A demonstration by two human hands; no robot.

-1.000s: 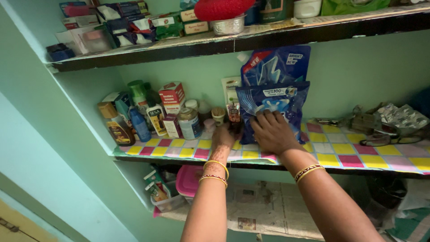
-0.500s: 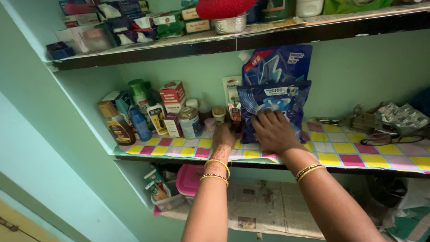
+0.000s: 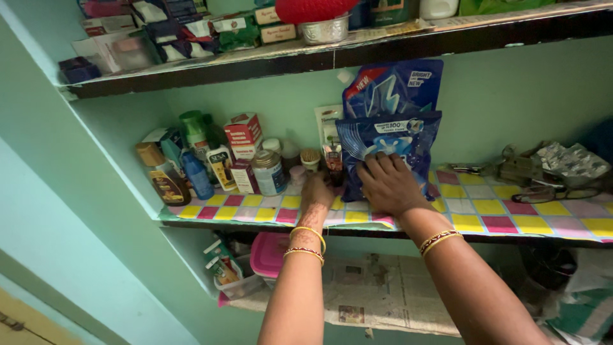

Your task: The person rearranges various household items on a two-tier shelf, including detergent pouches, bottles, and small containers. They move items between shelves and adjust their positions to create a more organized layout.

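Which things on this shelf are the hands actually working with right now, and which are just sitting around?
In hand:
- right hand flat on the front blue pouch
- left hand at a small dark bottle

Lying about:
- brown bottle
- glass jar
- spectacles
- blister packs
- pink-lidded box

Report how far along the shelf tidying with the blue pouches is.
Done: bottles and jars stand grouped at left. In hand: right hand presses the front blue pouch upright; left hand reaches a small item beside it, grip hidden. Left: pill strips lie loose at right.
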